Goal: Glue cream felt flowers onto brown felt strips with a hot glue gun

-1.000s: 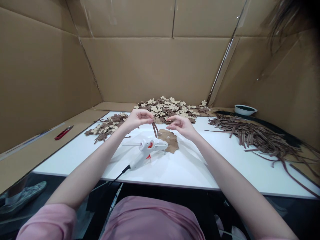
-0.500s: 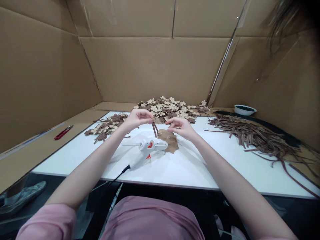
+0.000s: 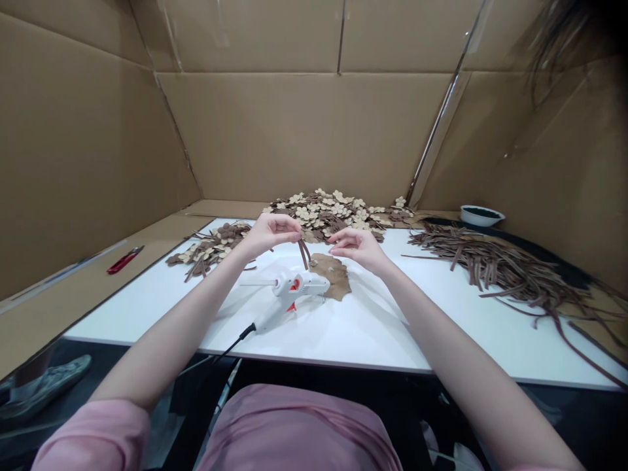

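My left hand (image 3: 275, 234) is closed in a pinch on a thin brown strip (image 3: 306, 255), which hangs from the fingertips in two lengths. My right hand (image 3: 360, 250) hovers just to the right, its fingers loosely curled and slightly apart, with nothing visible between them. Below the hands a white hot glue gun (image 3: 280, 302) with an orange trigger stands on the white board, a glue stick poking out of its back. Its nozzle points right, over a ragged-edged tan-brown piece (image 3: 337, 278) lying flat and bearing small pale spots.
Behind my hands lies a heap of cream and brown flower cut-outs (image 3: 338, 212). A smaller pile of flowers with strips (image 3: 216, 248) sits left. Many brown strips (image 3: 495, 261) lie right, near a white bowl (image 3: 481, 216). A red-handled cutter (image 3: 125, 260) rests far left. Cardboard walls (image 3: 304, 131) surround the board.
My right hand has shifted slightly up and right, its fingertips drawing a little closer together. My left hand and the strip have stayed in place.
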Demonstrator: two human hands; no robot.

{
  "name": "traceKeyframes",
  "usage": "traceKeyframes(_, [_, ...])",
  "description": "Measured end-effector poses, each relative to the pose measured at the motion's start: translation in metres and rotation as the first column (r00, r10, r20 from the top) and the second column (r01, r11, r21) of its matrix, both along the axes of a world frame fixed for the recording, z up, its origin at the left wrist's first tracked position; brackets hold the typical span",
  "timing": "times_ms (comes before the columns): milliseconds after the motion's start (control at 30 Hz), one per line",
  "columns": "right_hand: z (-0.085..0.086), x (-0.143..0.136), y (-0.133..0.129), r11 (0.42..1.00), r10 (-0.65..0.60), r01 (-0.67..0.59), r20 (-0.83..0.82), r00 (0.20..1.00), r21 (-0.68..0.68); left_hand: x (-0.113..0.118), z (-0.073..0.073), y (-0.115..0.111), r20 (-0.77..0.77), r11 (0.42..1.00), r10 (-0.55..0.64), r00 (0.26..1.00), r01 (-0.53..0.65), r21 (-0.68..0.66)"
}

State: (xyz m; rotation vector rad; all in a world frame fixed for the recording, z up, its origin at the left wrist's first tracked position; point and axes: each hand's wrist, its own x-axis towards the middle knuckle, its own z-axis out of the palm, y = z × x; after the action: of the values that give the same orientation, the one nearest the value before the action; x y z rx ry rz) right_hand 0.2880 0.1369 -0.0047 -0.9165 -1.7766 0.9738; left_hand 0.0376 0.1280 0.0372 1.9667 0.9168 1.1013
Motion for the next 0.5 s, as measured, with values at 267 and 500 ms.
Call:
traceKeyframes(267, [0.003,-0.003,-0.005,0.999,0.025,-0.024,-0.045,0.999,0.028,0.002,-0.003,0.003,0.008,1.000,0.005,1.000,-0.005,-0.002])
traceKeyframes(500, [0.007,-0.012,-0.014,0.987,0.060,-0.048,-0.080,0.995,0.150,0.009,-0.006,0.003,0.009,0.998,-0.049,0.999,0.049,-0.043])
